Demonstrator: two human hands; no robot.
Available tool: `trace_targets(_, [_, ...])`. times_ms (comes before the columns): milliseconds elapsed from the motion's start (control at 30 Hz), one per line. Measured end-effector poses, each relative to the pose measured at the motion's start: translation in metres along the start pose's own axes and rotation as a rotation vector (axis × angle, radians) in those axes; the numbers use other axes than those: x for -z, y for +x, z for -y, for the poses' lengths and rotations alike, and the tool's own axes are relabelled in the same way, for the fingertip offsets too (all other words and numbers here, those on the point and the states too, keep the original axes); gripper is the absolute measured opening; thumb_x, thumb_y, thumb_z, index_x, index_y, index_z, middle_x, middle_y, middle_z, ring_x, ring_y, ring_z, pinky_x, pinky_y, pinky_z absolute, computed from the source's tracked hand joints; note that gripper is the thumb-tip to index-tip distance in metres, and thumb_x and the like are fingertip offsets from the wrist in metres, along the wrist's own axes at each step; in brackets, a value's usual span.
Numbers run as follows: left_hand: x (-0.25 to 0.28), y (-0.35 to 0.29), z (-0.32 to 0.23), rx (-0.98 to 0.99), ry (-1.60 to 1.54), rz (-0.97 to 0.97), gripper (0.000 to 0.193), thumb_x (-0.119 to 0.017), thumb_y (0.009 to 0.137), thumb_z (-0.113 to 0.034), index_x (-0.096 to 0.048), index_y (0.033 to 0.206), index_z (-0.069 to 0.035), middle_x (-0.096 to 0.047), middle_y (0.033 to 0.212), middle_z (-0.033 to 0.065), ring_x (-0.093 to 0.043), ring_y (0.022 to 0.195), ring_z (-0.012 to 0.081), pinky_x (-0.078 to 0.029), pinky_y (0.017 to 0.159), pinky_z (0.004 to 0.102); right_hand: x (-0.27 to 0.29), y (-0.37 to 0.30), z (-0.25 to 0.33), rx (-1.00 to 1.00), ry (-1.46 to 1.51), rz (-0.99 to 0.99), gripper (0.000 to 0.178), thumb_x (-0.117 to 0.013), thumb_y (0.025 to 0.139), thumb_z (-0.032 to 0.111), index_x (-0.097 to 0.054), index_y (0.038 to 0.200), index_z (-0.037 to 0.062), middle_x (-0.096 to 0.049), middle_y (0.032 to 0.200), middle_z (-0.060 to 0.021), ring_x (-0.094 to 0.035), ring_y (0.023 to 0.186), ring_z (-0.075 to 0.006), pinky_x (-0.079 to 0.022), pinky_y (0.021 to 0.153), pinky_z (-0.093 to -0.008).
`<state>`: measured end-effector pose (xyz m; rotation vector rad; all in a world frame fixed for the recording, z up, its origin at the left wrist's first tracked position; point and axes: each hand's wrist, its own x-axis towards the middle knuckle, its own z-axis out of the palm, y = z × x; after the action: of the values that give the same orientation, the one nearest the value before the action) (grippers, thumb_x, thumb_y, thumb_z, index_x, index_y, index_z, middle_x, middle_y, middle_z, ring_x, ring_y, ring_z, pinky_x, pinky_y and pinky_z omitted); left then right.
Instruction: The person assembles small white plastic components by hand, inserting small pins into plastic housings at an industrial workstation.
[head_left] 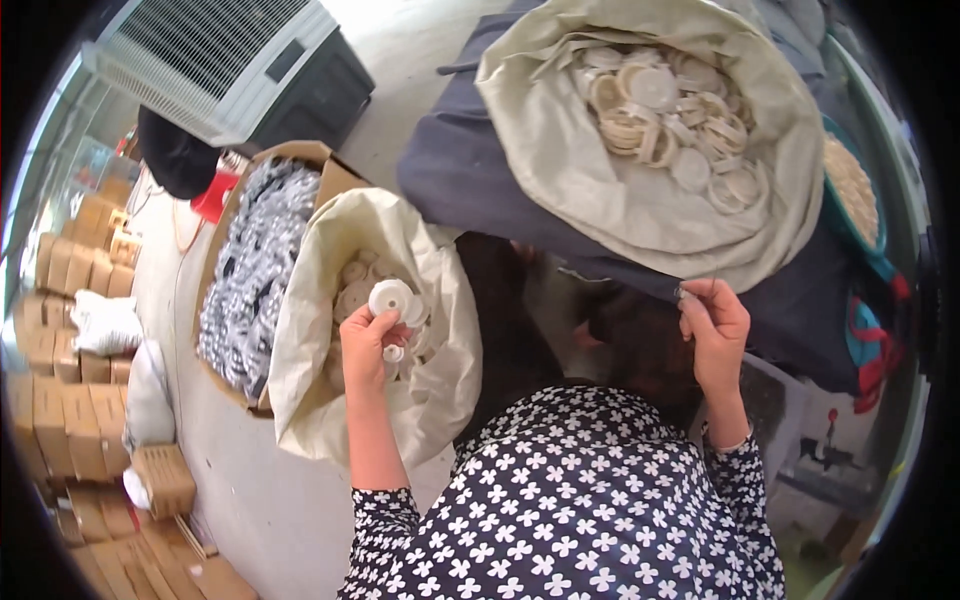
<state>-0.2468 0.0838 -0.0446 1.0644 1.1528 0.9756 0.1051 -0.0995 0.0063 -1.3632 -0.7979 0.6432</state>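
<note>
My left hand (362, 350) pinches a round white plastic disc (388, 298) with a hole in its middle. A smaller white piece (394, 353) shows by the fingers. Below this hand is a cream cloth sack (452, 310), rolled open, with pale round parts (362, 272) inside. On the right, my right hand (720, 330) has its thumb and forefinger closed on a small, dark, shiny thing too small to make out. Just beyond it, a wide cream sack (530, 110) holds a heap of off-white discs and rings (652, 88).
A cardboard box (335, 182) full of grey-silver pieces (255, 270) stands left of the near sack. The wide sack lies on a dark blue cloth surface (455, 160). At the right edge sits a teal basin (868, 225). An air cooler (210, 60) and stacked cartons (70, 425) stand farther left.
</note>
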Motion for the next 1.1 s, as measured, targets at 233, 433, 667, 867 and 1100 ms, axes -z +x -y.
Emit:
trace_targets(233, [0.024,-0.003,0.018,-0.112,0.742,-0.328,0.041,-0.064,0.076,-0.016,-0.052,0.11,0.005,-0.062,0.078,0.0098,-0.058,0.061,0.0141,-0.045,0.054,0.0242,-0.008,0.002,0.01,0.019,-0.115,0.096,0.015,-0.052,0.083,0.0,-0.061,0.095,0.0007,-0.048,0.062,0.0054,-0.04,0.054,-0.0004,-0.032,0.048,-0.0158])
trace_targets(433, [-0.103,-0.026,-0.024,-0.444,0.327,0.225,0.026,-0.059,0.08,-0.002,-0.058,0.105,0.0,-0.06,0.083,0.004,-0.055,0.072,0.0088,-0.045,0.066,0.0222,-0.006,-0.001,0.016,0.046,-0.032,0.177,0.014,-0.055,0.081,-0.003,-0.056,0.094,-0.0012,-0.056,0.072,0.0013,-0.053,0.062,-0.0025,-0.043,0.056,-0.0179])
trace_targets(667, [-0.249,-0.065,-0.035,-0.43,0.372,1.042,0.018,-0.048,0.088,-0.013,-0.057,0.084,0.001,-0.056,0.058,0.0045,-0.052,0.053,0.0096,-0.042,0.05,0.0226,0.021,-0.016,0.017,0.359,-0.307,0.21,0.013,-0.061,0.076,0.001,-0.059,0.088,0.0008,-0.058,0.076,-0.0092,-0.059,0.066,-0.018,-0.045,0.057,-0.0272])
trace_targets(867, [-0.256,-0.069,-0.009,-0.342,0.213,1.173,0.029,-0.046,0.091,-0.017,-0.051,0.068,0.0,-0.052,0.053,0.0047,-0.05,0.046,0.0112,-0.036,0.043,0.0227,0.041,-0.036,0.022,0.259,-0.236,0.118,0.01,-0.062,0.079,0.006,-0.057,0.086,0.0001,-0.058,0.07,-0.0053,-0.057,0.062,-0.0137,-0.045,0.055,-0.0265])
trace_targets(1100, [-0.234,-0.057,0.0,0.063,-0.211,0.964,0.019,-0.054,0.085,-0.014,-0.053,0.072,0.0,-0.053,0.056,0.0059,-0.051,0.046,0.0122,-0.033,0.042,0.0204,0.143,0.042,0.051,0.171,0.082,-0.583,0.008,-0.058,0.079,0.01,-0.055,0.082,0.0029,-0.054,0.063,-0.0029,-0.044,0.04,-0.0071,-0.03,0.034,-0.0204])
